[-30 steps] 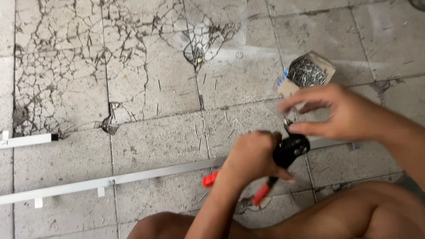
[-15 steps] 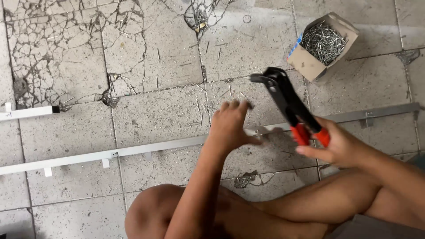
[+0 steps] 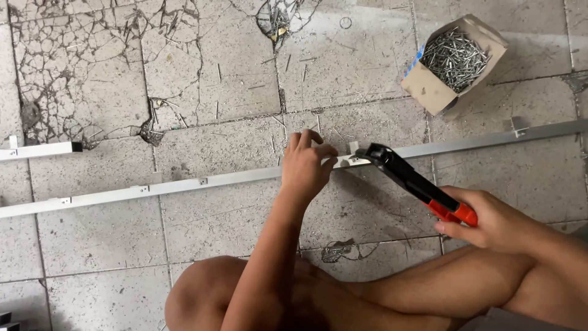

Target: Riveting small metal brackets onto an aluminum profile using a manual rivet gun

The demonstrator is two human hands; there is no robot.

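Nearest the camera, bent bare legs (image 3: 380, 300) are seen folded on the floor (image 3: 233, 92), a knee low in the middle of the view. Just beyond them, at the right, the right hand (image 3: 490, 220) is wrapped around the red handle ends of a rivet tool (image 3: 416, 181); its grip is fully closed on them. The tool's long axis runs diagonally, from the red handles at the lower right up to the black head at the upper left, and the head is pointed at, and appears to touch, a long pale metal strip (image 3: 184, 184).

The left hand (image 3: 306, 165) is laid on the same strip just left of the tool's head, its fingers curled over the upper edge; whether anything small is pinched there cannot be told. The strip lies flat on the floor, its long axis nearly across the whole view, the right end slightly higher.

Farther off, at the left edge, a short white strip (image 3: 37, 150) is seen. Farthest, at the upper right, an open cardboard box (image 3: 429, 89) full of loose metal rivets (image 3: 456, 58) rests on the cracked tiles.
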